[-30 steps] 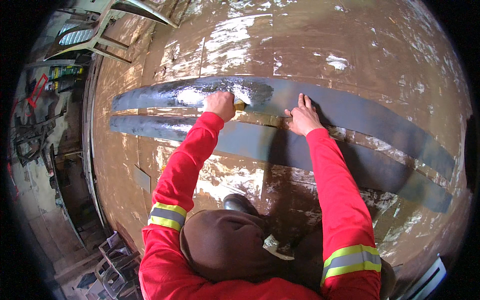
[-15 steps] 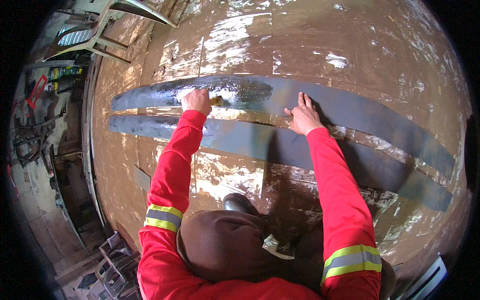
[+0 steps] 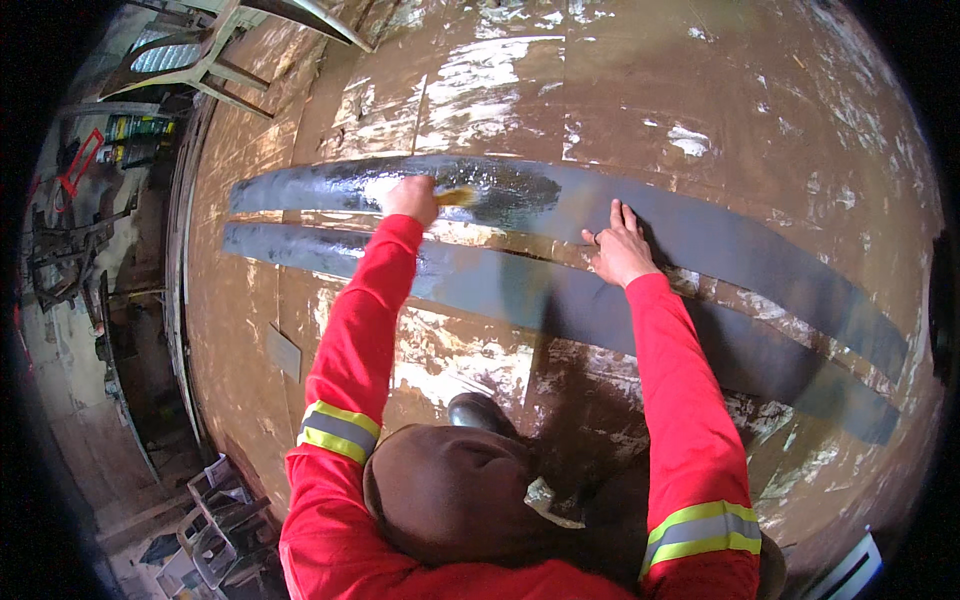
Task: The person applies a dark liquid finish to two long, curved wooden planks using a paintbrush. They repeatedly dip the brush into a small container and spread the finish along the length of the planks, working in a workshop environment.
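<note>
My left hand (image 3: 412,199) is closed around a paintbrush (image 3: 457,197), whose yellowish end sticks out to the right of my fist. The brush is over the far one of two long, curved grey metal strips (image 3: 760,245). Around and left of it, that strip is dark, wet and glossy; toward the right it is dull grey. My right hand (image 3: 622,250) is open, its fingers stretched out and resting on the far strip near its middle. The near strip (image 3: 490,280) lies roughly alongside, with a shiny dark coat on its left part.
Both strips lie on a brown, paint-scuffed floor (image 3: 740,90). A chair-like frame (image 3: 215,60) stands at the far left. Beyond the floor's left edge are a red tool frame (image 3: 80,170) and metal clutter. A small grey plate (image 3: 284,352) lies near my left arm; my dark boot (image 3: 480,412) is below the strips.
The whole view has shifted slightly. More of the brush's yellowish end now shows beside my left fist. My right hand stays on the far strip.
</note>
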Demonstrator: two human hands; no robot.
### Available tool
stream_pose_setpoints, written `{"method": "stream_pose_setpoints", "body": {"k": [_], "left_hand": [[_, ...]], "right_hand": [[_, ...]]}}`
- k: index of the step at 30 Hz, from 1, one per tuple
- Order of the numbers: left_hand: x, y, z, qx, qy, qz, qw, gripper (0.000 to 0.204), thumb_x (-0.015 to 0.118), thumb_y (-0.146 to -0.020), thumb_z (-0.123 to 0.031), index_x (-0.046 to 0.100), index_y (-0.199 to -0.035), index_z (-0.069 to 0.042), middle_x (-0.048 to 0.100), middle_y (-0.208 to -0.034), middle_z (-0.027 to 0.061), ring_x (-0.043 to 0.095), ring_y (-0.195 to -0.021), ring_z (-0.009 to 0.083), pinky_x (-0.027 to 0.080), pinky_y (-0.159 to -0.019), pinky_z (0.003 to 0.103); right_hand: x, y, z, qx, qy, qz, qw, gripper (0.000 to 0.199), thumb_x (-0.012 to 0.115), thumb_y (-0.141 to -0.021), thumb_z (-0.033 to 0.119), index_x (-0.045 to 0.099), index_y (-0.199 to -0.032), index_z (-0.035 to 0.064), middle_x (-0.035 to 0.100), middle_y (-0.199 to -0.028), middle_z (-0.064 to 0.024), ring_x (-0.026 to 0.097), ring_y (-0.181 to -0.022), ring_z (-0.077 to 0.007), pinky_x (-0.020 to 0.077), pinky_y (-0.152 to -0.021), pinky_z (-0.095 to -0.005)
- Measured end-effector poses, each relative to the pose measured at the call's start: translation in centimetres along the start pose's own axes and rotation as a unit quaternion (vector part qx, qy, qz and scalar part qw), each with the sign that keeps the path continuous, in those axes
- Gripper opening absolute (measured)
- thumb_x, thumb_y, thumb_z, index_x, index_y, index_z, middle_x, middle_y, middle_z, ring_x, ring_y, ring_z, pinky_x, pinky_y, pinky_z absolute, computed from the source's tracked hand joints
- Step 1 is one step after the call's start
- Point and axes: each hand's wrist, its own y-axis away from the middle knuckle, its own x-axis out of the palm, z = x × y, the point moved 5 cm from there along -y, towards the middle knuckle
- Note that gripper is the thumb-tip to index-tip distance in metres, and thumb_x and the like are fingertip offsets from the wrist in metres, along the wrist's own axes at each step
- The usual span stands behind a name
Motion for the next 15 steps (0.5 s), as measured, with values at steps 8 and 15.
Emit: {"method": "stream_pose_setpoints", "body": {"k": [8,15], "left_hand": [[0.0,-3.3,1.4,0.018,-0.072,-0.049,0.996,0.015,0.063,-0.076,-0.022,0.069,-0.086,-0.012,0.068,-0.083,0.0152,0.067,-0.081,0.0323,0.053,-0.07,0.041],[-2.0,-4.9,1.7,0.048,0.017,-0.042,0.998,0.021,0.067,-0.074,-0.031,0.07,-0.085,-0.014,0.068,-0.08,0.0126,0.067,-0.077,0.0308,0.052,-0.067,0.042]], "right_hand": [[0.1,-0.6,0.4,0.007,0.007,-0.005,1.0,0.037,0.065,-0.076,0.022,0.067,-0.113,0.0228,0.017,-0.149,-0.0244,0.018,-0.138,-0.0401,0.0298,-0.106,-0.0534],[-0.4,0.2,0.6,-0.013,-0.009,-0.036,0.999,0.04,0.066,-0.072,0.016,0.068,-0.112,0.0198,0.018,-0.149,-0.0253,0.019,-0.137,-0.0401,0.0305,-0.107,-0.0491]]}}
